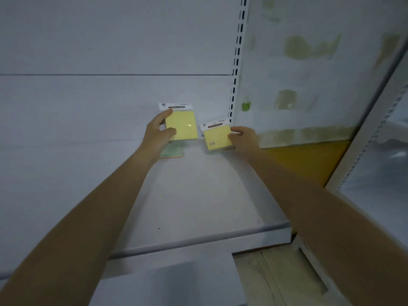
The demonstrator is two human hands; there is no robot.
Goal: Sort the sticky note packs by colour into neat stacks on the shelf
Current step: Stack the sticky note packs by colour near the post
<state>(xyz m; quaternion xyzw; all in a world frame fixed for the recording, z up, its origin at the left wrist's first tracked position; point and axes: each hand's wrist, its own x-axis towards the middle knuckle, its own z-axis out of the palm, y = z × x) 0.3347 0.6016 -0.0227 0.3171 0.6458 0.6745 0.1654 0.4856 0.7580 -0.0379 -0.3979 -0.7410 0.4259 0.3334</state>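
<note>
My left hand grips a yellow sticky note pack by its left edge and holds it upright above the back of the white shelf. To its right, my right hand holds a second yellow pack by its right edge, tilted, low over the shelf. Both packs have white header cards. A green pack with an orange layer under it lies flat on the shelf just below my left hand, partly hidden by my wrist.
The shelf's white back panel rises behind the packs. A slotted upright stands at the right, beside a stained wall with a yellow base strip. Another shelving unit edges in at far right. A lower shelf lies beneath.
</note>
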